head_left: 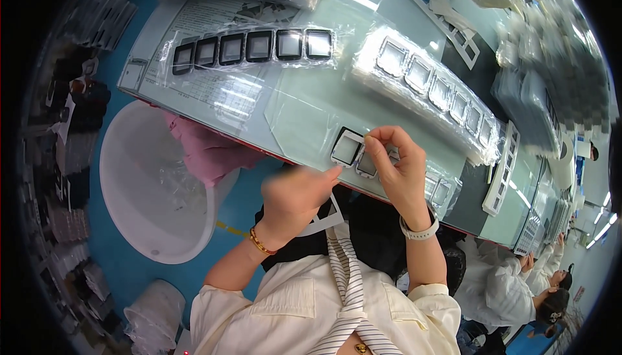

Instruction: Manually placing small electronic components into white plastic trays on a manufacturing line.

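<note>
A small square frame (348,148), with a black and white border and a clear window, is at the near edge of the table. More such frames (367,164) sit in a row beside it, partly hidden under my right hand. My right hand (400,164) has thumb and forefinger pinched at the first frame's upper right corner. Blurred by motion, my left hand (291,199) is curled, its fingertips at that frame's lower left corner. Whatever lies inside its fingers is hidden. Below it shows a white cut-out strip (326,217); I cannot tell whether the hand holds it.
A row of dark frames in clear film (259,46) lies at the far left. A stack of wrapped white frames (431,86) stands farther right. A white tub (162,186) with a pink cloth (210,151) is left of the table. Other people (505,290) sit at the right.
</note>
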Demonstrator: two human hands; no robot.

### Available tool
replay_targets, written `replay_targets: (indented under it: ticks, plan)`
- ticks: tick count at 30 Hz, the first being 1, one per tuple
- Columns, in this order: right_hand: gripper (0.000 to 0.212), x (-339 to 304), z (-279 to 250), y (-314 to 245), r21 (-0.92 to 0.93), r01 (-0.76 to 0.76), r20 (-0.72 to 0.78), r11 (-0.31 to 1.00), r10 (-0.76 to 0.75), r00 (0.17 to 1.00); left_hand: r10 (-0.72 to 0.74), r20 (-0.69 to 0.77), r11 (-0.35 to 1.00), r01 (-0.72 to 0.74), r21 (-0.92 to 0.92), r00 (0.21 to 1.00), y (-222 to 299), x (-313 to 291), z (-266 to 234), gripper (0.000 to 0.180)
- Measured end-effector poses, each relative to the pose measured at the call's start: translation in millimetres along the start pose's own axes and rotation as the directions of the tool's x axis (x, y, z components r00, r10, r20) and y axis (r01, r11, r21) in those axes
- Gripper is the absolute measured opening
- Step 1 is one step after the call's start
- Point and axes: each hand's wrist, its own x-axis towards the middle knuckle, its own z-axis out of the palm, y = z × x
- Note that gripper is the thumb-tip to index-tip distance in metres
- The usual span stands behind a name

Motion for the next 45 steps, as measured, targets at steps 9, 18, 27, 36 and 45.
replay_targets:
  ticks: [9,18,27,36,45]
  plan:
    - [0.009,0.7,0.7,-2.0,-0.024,0.017,-0.002,1.0,-0.017,1.0,0.01,0.001,0.999,-0.01,0.045,1.0,1.6,1.9,1.7,0.032]
    - [0.007,0.7,-1.2,-5.8,-0.033,0.017,-0.012,0.999,-0.017,1.0,0.026,0.07,0.997,-0.031,0.066,0.997,9.8,6.4,3.5,0.032]
    - [0.007,7.0,-1.5,-1.7,-0.231,0.214,-0.004,0.949,-0.221,0.975,0.017,0.058,0.998,-0.02,0.055,0.998,9.2,6.9,7.1,0.032]
    - [0.014,8.9,0.9,-8.2,-0.503,0.36,0.084,0.785,-0.37,0.925,0.009,0.054,0.999,-0.011,0.05,0.999,10.0,6.1,7.0,0.031]
    - [0.041,-13.7,-17.0,-14.7,-0.642,0.314,0.053,0.699,-0.368,0.928,-0.019,0.072,1.0,0.02,-0.007,0.997,13.0,10.5,4.5,0.03]
